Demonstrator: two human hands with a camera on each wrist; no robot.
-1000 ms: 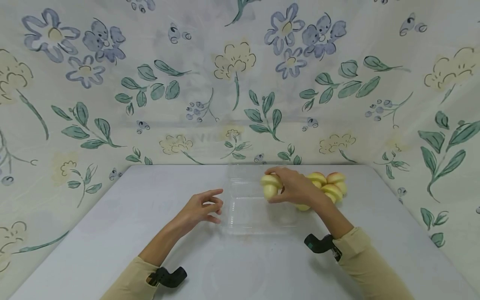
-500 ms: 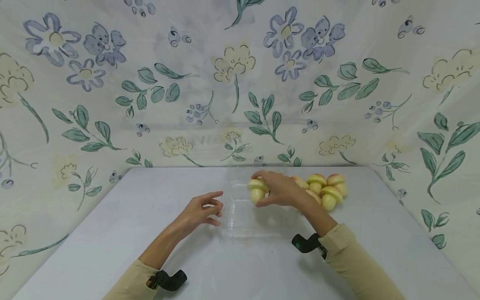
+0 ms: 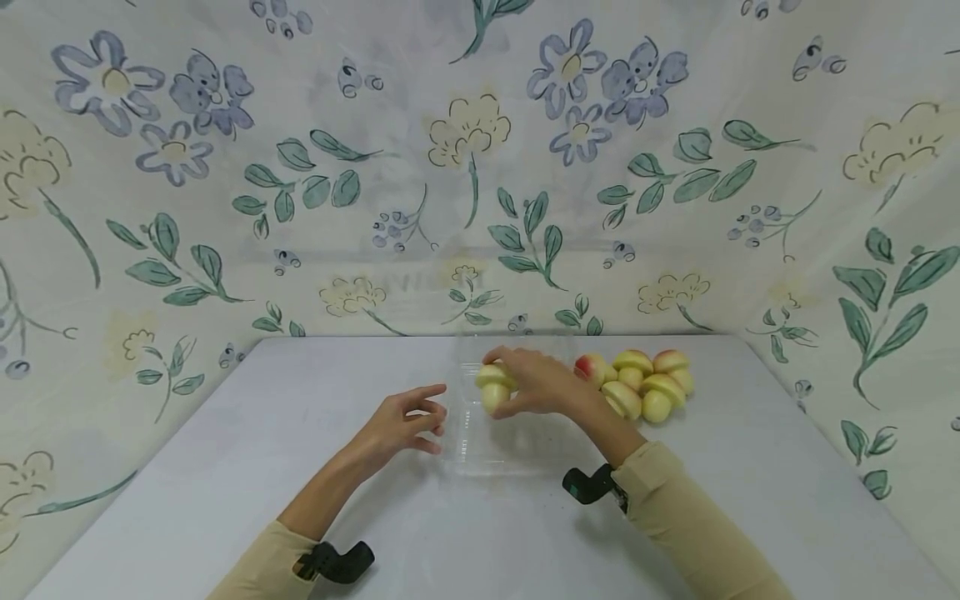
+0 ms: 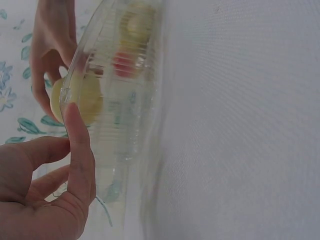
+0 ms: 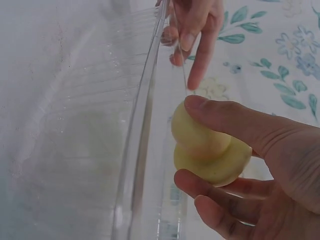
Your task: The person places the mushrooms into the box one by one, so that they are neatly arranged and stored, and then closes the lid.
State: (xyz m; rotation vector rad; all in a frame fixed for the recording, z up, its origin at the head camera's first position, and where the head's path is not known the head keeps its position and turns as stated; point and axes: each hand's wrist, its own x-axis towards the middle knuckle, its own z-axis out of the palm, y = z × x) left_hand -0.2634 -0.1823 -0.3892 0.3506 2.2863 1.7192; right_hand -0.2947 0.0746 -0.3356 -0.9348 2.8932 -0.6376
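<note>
My right hand pinches a pale yellow mushroom-shaped piece between thumb and fingers, stem downward, over the clear plastic box. In the right wrist view the thumb lies on the stem and the fingers support the cap. Relaxed and slightly bent, the fingers of my left hand lie at the box's left wall. One of its fingertips appears against the rim in the left wrist view; whether it presses there I cannot tell.
Right of the box, several more mushroom-shaped pieces lie clustered on the white table, some with red on their caps. The box's clear back part stands near a floral cloth behind the table.
My right hand has carried the mushroom-shaped piece leftward across the box, uncovering more of the cluster. The left hand has stayed in place.
</note>
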